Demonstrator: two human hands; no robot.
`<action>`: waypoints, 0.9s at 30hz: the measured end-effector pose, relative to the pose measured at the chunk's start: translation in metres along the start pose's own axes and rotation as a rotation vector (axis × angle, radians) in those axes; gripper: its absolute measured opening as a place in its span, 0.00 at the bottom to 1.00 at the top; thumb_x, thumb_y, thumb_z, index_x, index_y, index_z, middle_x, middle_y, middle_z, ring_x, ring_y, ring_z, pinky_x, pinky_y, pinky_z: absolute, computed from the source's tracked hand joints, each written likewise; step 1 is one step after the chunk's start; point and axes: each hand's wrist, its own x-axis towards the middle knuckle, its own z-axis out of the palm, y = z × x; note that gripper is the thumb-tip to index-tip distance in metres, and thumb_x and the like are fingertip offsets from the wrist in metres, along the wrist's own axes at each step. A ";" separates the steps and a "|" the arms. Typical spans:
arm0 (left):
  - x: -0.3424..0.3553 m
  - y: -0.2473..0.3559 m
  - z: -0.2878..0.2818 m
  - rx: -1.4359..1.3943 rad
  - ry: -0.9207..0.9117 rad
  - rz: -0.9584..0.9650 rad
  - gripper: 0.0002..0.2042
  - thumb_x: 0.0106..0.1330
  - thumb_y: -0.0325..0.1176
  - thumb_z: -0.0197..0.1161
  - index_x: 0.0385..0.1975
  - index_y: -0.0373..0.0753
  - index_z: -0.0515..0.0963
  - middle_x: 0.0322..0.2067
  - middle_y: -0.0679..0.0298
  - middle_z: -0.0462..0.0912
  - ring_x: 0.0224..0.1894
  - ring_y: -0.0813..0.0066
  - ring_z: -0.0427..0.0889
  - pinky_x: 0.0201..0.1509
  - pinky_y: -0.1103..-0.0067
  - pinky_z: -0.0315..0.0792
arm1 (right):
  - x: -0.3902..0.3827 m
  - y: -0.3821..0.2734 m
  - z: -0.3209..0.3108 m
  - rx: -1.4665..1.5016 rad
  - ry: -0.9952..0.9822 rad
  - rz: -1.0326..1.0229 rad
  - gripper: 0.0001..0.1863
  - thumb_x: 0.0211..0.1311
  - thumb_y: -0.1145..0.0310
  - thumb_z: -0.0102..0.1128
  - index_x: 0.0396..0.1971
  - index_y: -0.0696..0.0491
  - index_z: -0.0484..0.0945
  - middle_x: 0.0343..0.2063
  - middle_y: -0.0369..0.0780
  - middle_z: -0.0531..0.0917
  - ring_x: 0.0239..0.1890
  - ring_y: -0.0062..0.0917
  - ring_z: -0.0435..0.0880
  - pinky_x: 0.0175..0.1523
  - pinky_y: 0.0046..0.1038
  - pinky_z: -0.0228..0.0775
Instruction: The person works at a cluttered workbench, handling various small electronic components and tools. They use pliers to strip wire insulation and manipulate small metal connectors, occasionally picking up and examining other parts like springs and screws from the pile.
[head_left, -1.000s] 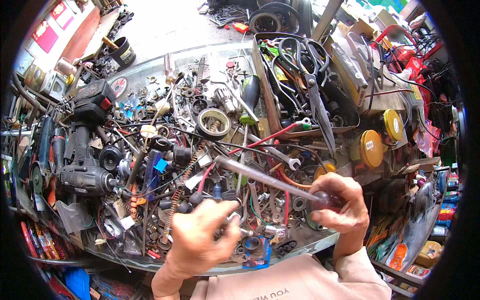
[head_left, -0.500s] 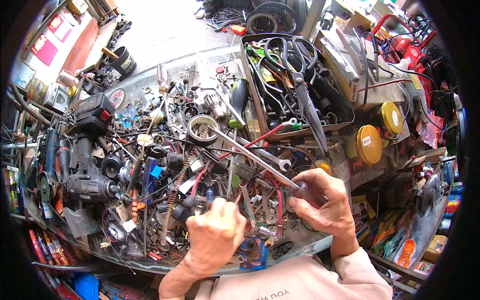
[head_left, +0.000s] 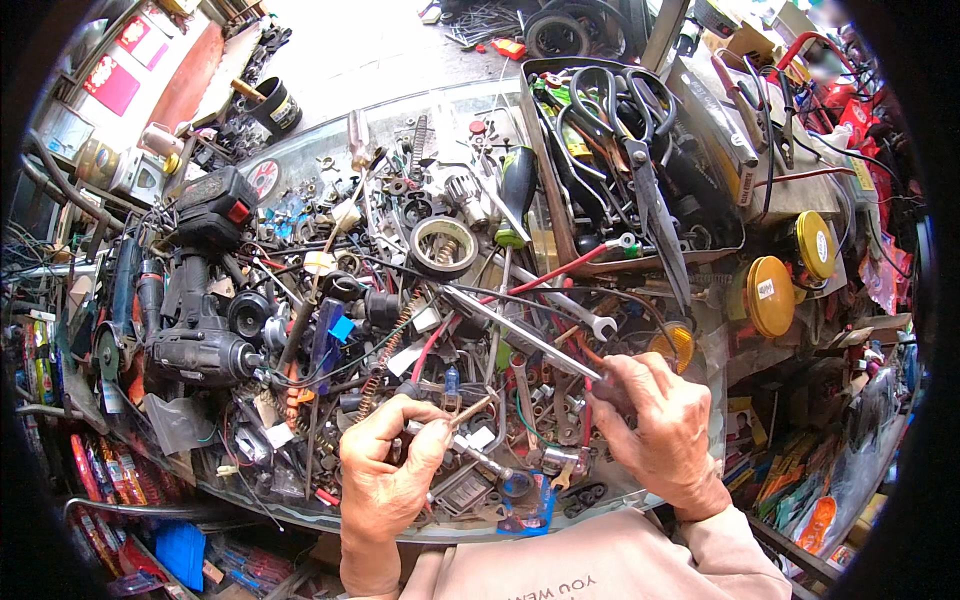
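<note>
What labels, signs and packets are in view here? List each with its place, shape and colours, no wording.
Red signs: far left wall, rectangular, pale marks.
Two yellow round tins: right of the workbench, each with a small white label.
Black cup: far left end of the glass top, pale label band.
Printed packets: low right shelves, orange and mixed colours.
Red-and-blue packets: low left, under the bench edge.

Cluttered glass-topped counter (head_left: 400, 110), pale floor (head_left: 390, 45) beyond, seemingly daylit.
</note>
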 end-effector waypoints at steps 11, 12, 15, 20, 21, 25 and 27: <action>-0.010 -0.004 0.006 0.001 -0.195 0.267 0.06 0.65 0.27 0.67 0.36 0.31 0.81 0.27 0.63 0.79 0.23 0.82 0.74 0.26 0.84 0.66 | 0.002 -0.018 -0.023 0.189 -0.045 -0.209 0.29 0.42 0.70 0.79 0.49 0.56 0.82 0.39 0.45 0.85 0.35 0.35 0.86 0.38 0.33 0.80; -0.015 -0.001 0.007 -0.010 -0.246 0.236 0.06 0.65 0.26 0.66 0.36 0.30 0.81 0.27 0.63 0.79 0.24 0.81 0.75 0.27 0.83 0.67 | 0.002 -0.019 -0.024 0.325 -0.125 -0.251 0.29 0.43 0.70 0.79 0.50 0.55 0.82 0.38 0.44 0.85 0.34 0.35 0.86 0.36 0.32 0.79; -0.023 -0.001 0.009 -0.086 -0.355 0.241 0.06 0.65 0.24 0.66 0.37 0.29 0.81 0.30 0.59 0.82 0.25 0.80 0.78 0.28 0.82 0.70 | -0.003 -0.019 -0.019 0.427 -0.163 -0.399 0.20 0.46 0.74 0.78 0.43 0.54 0.86 0.33 0.41 0.85 0.28 0.29 0.84 0.31 0.28 0.77; -0.040 -0.002 0.013 -0.602 -0.282 -0.205 0.10 0.66 0.27 0.68 0.42 0.28 0.80 0.31 0.60 0.83 0.24 0.82 0.79 0.25 0.86 0.72 | -0.003 -0.024 -0.018 0.589 -0.106 -0.304 0.21 0.41 0.77 0.77 0.41 0.53 0.87 0.29 0.41 0.85 0.24 0.29 0.85 0.29 0.26 0.77; -0.039 -0.002 0.016 -0.688 -0.242 -0.246 0.11 0.67 0.29 0.68 0.44 0.28 0.79 0.32 0.59 0.83 0.23 0.81 0.78 0.23 0.87 0.72 | -0.003 -0.025 -0.017 0.594 -0.088 -0.301 0.21 0.40 0.77 0.77 0.40 0.53 0.87 0.28 0.41 0.85 0.23 0.29 0.85 0.28 0.26 0.77; -0.034 -0.015 0.017 -1.015 -0.262 -0.328 0.10 0.69 0.30 0.67 0.40 0.28 0.77 0.34 0.55 0.84 0.21 0.77 0.81 0.18 0.85 0.70 | -0.006 -0.031 -0.019 0.592 -0.028 -0.287 0.18 0.37 0.78 0.75 0.34 0.53 0.87 0.26 0.41 0.85 0.22 0.28 0.84 0.27 0.25 0.76; -0.033 -0.015 0.019 -1.065 -0.231 -0.341 0.10 0.69 0.31 0.67 0.40 0.29 0.77 0.34 0.54 0.84 0.22 0.75 0.83 0.17 0.86 0.71 | -0.006 -0.035 -0.020 0.584 -0.010 -0.256 0.17 0.36 0.79 0.75 0.33 0.53 0.87 0.26 0.41 0.84 0.22 0.27 0.83 0.27 0.25 0.75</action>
